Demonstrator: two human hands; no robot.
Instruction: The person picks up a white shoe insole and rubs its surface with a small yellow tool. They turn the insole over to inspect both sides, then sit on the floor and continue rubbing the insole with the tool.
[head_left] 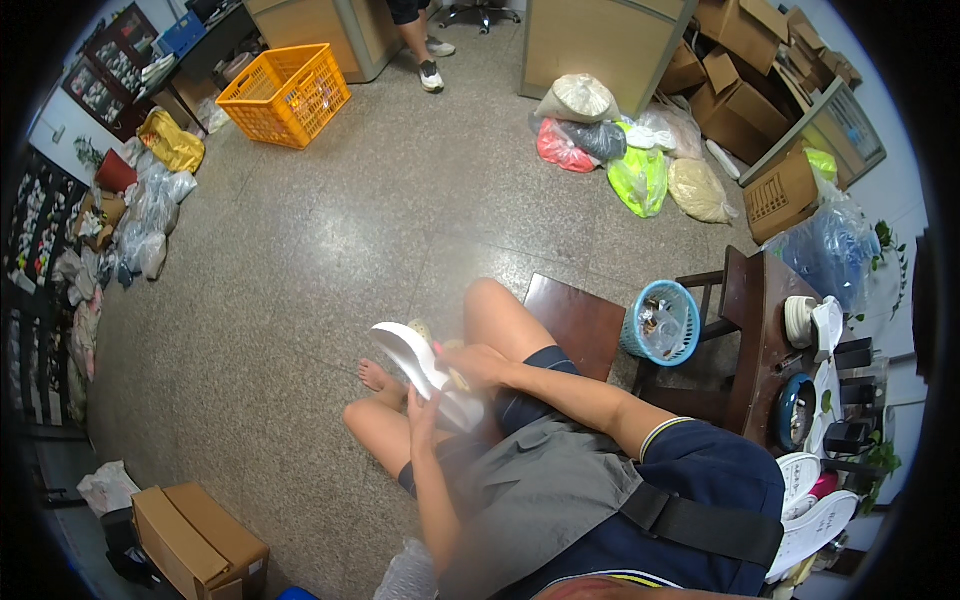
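Observation:
A white shoe sole [402, 352] is held tilted above my lap, its long curved side facing up and left. My left hand [424, 412] is closed round its lower edge near the middle. Against the sole's right side, my right hand [478, 366] has its fingers curled and slightly blurred. A small cream-coloured patch shows under those fingers, but I cannot make out what it is. The lower end of the sole rests near my thigh and looks hazy.
A blue basket [661, 322] of scraps stands right of a brown stool [572, 325]. Further right, a dark wooden table [770, 330] carries white soles. Filled bags [640, 180], an orange crate [285, 97] and a cardboard box [200, 540] are on the floor. Another person's legs [422, 50] show behind.

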